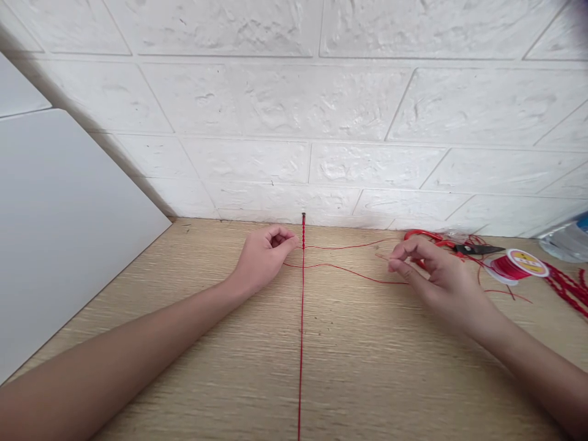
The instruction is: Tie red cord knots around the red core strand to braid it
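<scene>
A red cord [301,343] runs straight from a small dark peg [303,215] at the wall's foot toward me. Its top part is a short knotted braid [303,234]. Just left of the braid, my left hand [271,248] is closed, thumb and forefinger pinched on a thin red thread. Two strands of this thread [340,265] cross the cord and stretch to the right. My right hand [429,272] is closed in a pinch, with a short thread end showing at its fingertips. Part of the thread is hidden behind the right hand.
Behind my right hand lie red-handled scissors [478,249]. Beside them are a spool of red thread [517,265], loose thread pieces, red braided cords [567,288] and a clear plastic container [567,240]. A white panel [68,226] stands at left; a white brick-patterned wall [257,98] rises behind.
</scene>
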`<state>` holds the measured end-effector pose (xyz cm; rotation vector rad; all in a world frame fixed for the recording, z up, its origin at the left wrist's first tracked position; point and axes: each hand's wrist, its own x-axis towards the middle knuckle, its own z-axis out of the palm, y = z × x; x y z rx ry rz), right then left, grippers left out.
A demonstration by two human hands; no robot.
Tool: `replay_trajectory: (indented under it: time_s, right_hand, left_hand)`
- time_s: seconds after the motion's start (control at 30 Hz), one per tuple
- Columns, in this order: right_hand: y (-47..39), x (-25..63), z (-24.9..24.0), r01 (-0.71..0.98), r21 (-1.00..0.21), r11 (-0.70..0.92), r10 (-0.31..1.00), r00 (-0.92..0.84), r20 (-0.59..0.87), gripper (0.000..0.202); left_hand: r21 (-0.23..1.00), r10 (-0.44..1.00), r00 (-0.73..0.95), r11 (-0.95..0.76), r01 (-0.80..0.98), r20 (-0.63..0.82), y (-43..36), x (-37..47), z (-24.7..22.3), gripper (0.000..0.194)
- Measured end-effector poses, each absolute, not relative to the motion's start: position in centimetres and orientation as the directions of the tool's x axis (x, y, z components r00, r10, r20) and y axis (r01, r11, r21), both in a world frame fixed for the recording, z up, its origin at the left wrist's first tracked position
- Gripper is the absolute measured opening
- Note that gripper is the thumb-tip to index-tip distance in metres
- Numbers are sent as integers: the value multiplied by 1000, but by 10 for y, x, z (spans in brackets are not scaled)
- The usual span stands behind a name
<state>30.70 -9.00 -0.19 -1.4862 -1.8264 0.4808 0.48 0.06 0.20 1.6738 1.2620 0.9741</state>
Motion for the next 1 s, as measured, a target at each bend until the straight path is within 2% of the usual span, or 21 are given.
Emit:
replay_trajectory:
  time_s: [0.1,0.23,0.33,0.43,0.53,0.7,0.83,1.0]
  right_hand:
    - [-98,296,-2,506,-806,307,951,-124,285,19]
    - [-111,285,3,490,-808,329,940,-256,227,18]
    - [-118,278,10,537,-739,406,877,-456,150,21]
    - [-122,272,16,557,-623,550,771,-624,123,30]
    - [-125,266,17,614,-461,641,735,-664,138,27]
    - [-133,257,10,694,-257,673,740,-623,253,31]
    - [-134,252,3,682,-215,698,714,-641,283,37]
    - [-128,242,3,639,-210,740,672,-686,279,37]
  left_hand:
    - [915,973,206,-173,365,101,0,5,2,19]
    - [911,973,209,-177,373,104,0,4,2,19]
    - [912,970,218,-184,366,108,0,4,2,19]
    - [910,969,221,-191,368,114,0,4,2,18]
    - [907,969,221,-190,375,112,1,4,2,18]
    - [902,972,192,-202,381,137,0,5,2,17]
    - [860,966,175,-250,445,190,-1,3,0,16]
    - [745,932,226,-363,560,284,-6,2,-1,11]
